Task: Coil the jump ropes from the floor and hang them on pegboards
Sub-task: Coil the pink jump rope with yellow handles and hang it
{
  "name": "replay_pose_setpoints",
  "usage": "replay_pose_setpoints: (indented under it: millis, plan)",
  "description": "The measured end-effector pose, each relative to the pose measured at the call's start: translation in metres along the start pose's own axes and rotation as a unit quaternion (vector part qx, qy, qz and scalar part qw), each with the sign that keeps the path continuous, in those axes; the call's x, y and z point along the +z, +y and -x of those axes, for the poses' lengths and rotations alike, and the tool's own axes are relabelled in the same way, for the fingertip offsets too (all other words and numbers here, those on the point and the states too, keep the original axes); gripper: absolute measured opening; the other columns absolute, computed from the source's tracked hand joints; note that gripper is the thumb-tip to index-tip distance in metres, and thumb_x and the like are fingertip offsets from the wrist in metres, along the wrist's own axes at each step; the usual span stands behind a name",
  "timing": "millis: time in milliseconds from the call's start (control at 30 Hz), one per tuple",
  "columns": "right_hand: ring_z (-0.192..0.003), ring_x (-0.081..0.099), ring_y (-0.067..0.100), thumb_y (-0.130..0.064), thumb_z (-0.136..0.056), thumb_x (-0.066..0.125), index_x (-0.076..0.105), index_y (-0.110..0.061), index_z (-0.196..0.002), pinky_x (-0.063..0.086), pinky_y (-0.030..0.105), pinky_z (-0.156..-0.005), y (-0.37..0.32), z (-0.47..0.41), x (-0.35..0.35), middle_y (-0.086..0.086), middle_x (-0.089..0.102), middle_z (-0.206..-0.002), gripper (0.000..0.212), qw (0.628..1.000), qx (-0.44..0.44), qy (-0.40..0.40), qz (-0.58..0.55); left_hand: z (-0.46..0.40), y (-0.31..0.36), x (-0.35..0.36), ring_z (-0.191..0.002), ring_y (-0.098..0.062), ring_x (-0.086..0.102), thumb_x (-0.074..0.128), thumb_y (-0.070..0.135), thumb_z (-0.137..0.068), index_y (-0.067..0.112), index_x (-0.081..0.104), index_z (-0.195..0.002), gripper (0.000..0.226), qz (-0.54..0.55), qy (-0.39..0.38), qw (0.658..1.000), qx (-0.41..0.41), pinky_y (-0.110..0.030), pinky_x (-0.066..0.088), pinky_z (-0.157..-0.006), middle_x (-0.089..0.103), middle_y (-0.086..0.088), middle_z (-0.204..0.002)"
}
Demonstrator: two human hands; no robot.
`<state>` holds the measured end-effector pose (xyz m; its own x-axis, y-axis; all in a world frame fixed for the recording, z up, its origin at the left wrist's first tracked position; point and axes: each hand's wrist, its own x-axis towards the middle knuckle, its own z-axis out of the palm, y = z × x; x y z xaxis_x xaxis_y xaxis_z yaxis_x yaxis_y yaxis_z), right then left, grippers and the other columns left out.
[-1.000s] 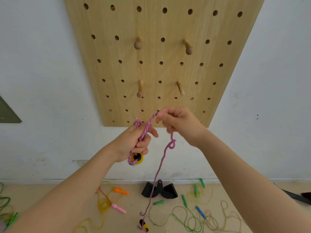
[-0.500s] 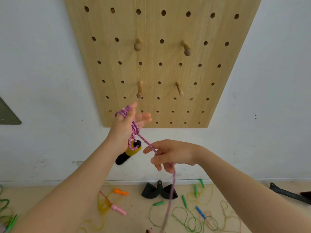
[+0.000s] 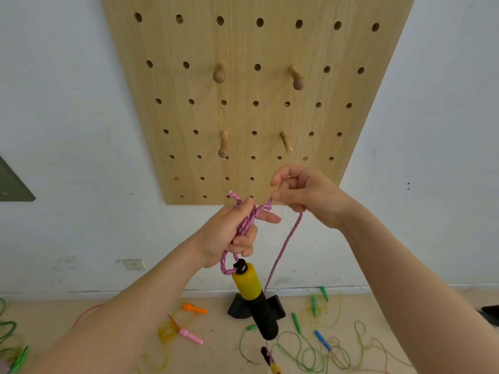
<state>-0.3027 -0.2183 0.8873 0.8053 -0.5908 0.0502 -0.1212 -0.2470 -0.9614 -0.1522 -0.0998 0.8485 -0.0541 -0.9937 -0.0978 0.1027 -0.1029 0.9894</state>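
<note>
the left hand [image 3: 229,234] curls its fingers round a few loops of the pink rope [image 3: 247,222], index finger pointing out to the right, the loops bunched across the palm and sticking up past the thumb. a small loop of the same rope hangs below that hand and runs into the black cap of a yellow and black handle [image 3: 253,295], which dangles tilted under the fist. the right hand [image 3: 305,197] is just beside and a little higher, thumb and fingertips pinching the rope where it leaves the left hand's bundle; its other fingers are curled. from that pinch the rope drops in one long strand toward the floor [image 3: 221,352], where its far end lies by a second handle at the bottom edge, too blurred to tell more

behind the hands a wooden pegboard [image 3: 189,103] is fixed to the white wall, with four pegs [image 3: 219,74] in two rows, all bare. at the foot of the wall stands a black stand [image 3: 276,306], partly behind the handle. scattered on the floor are other ropes: a yellow one with orange and pink handles [image 3: 191,336] to the left, green ones [image 3: 297,346] with green and blue handles to the right, more green cord at the far left edge. a wall socket [image 3: 134,264] sits low on the wall at left
</note>
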Motion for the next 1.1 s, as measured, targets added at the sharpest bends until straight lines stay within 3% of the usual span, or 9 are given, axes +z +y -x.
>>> replay_pose_setpoints:
  millis: [133, 300, 433, 600, 700, 800, 900, 967, 1100]
  plan:
    - [-0.049, 0.037, 0.003, -0.006, -0.081, 0.068, 0.059, -0.014, -0.073, 0.03, 0.015, -0.049, 0.01, 0.006, -0.007, -0.014, 0.051, -0.057, 0.015, 0.994, 0.001, -0.042, 0.102, 0.002, 0.006, -0.007, -0.035, -0.007, 0.015, 0.037, 0.049, -0.091, 0.016, 0.071, -0.088, 0.048, 0.022, 0.009, 0.999, 0.037, -0.022, 0.035, -0.045, 0.023, 0.007, -0.038]
    - [-0.062, 0.052, 0.008, -0.021, -0.086, 0.052, 0.066, -0.016, -0.067, 0.044, 0.018, -0.065, 0.013, 0.014, -0.011, -0.007, 0.059, -0.062, 0.025, 0.994, -0.031, -0.104, 0.024, 0.004, 0.009, -0.022, -0.033, -0.006, 0.016, 0.048, 0.043, -0.086, 0.009, 0.065, -0.082, 0.037, 0.016, 0.083, 0.995, 0.055, -0.02, 0.034, -0.045, 0.023, 0.009, -0.038]
    - [-0.049, 0.032, 0.008, -0.022, -0.088, 0.048, 0.069, -0.015, -0.086, 0.032, 0.018, -0.05, 0.013, 0.011, -0.006, -0.007, 0.035, -0.054, 0.022, 0.985, 0.014, -0.142, -0.092, 0.006, 0.009, -0.024, -0.032, -0.007, 0.016, 0.055, 0.041, -0.087, 0.007, 0.057, -0.067, 0.039, -0.003, 0.094, 0.994, 0.057, -0.021, 0.035, -0.045, 0.023, 0.008, -0.037]
    - [-0.045, 0.032, 0.004, -0.009, -0.081, 0.068, 0.055, -0.014, -0.072, 0.028, 0.018, -0.045, 0.004, 0.008, -0.014, -0.011, 0.041, -0.051, 0.017, 0.996, -0.005, -0.061, 0.07, 0.009, 0.009, -0.023, -0.03, -0.006, 0.015, 0.049, 0.035, -0.08, 0.019, 0.053, -0.048, 0.036, 0.067, 0.096, 0.991, 0.064, -0.02, 0.035, -0.043, 0.022, 0.009, -0.035]
    - [-0.058, 0.049, 0.005, -0.011, -0.091, 0.055, 0.056, -0.012, -0.072, 0.044, 0.012, -0.062, -0.002, 0.007, -0.014, -0.008, 0.051, -0.058, 0.019, 0.993, -0.028, -0.052, 0.104, 0.009, 0.006, -0.021, -0.032, -0.006, 0.015, 0.052, 0.038, -0.087, 0.022, 0.05, -0.047, 0.043, 0.069, 0.096, 0.991, 0.058, -0.02, 0.035, -0.043, 0.023, 0.009, -0.036]
    - [-0.069, 0.057, 0.012, -0.023, -0.095, 0.047, 0.055, -0.011, -0.071, 0.049, 0.022, -0.081, 0.002, 0.007, -0.011, -0.007, 0.054, -0.06, 0.029, 0.994, -0.02, -0.101, 0.027, 0.008, 0.005, -0.019, -0.033, -0.007, 0.015, 0.051, 0.041, -0.088, 0.023, 0.048, -0.047, 0.045, 0.058, 0.096, 0.992, 0.051, -0.02, 0.037, -0.044, 0.023, 0.009, -0.037]
    - [-0.051, 0.045, 0.011, -0.032, -0.092, 0.043, 0.054, -0.016, -0.064, 0.047, 0.023, -0.061, 0.011, 0.004, -0.005, -0.005, 0.047, -0.054, 0.034, 0.99, 0.011, -0.105, -0.093, 0.008, 0.005, -0.015, -0.033, -0.007, 0.015, 0.047, 0.04, -0.081, 0.023, 0.047, -0.046, 0.038, 0.046, 0.091, 0.993, 0.051, -0.02, 0.038, -0.045, 0.023, 0.009, -0.038]
    - [-0.044, 0.028, 0.008, -0.035, -0.096, 0.043, 0.059, -0.017, -0.065, 0.029, 0.018, -0.045, 0.015, 0.003, -0.006, -0.008, 0.04, -0.051, 0.038, 0.99, 0.014, -0.091, -0.106, 0.008, 0.006, -0.013, -0.033, -0.007, 0.015, 0.048, 0.041, -0.08, 0.024, 0.044, -0.045, 0.039, 0.052, 0.097, 0.992, 0.054, -0.02, 0.038, -0.045, 0.023, 0.01, -0.037]
    - [-0.046, 0.031, 0.004, -0.043, -0.076, 0.07, 0.071, -0.018, -0.077, 0.028, 0.015, -0.048, 0.01, 0.003, -0.018, -0.01, 0.041, -0.052, 0.025, 0.979, -0.049, -0.144, -0.137, 0.011, 0.007, -0.011, -0.032, -0.005, 0.016, 0.046, 0.04, -0.08, 0.024, 0.035, -0.043, 0.042, 0.076, 0.069, 0.994, 0.04, -0.018, 0.035, -0.043, 0.023, 0.009, -0.036]
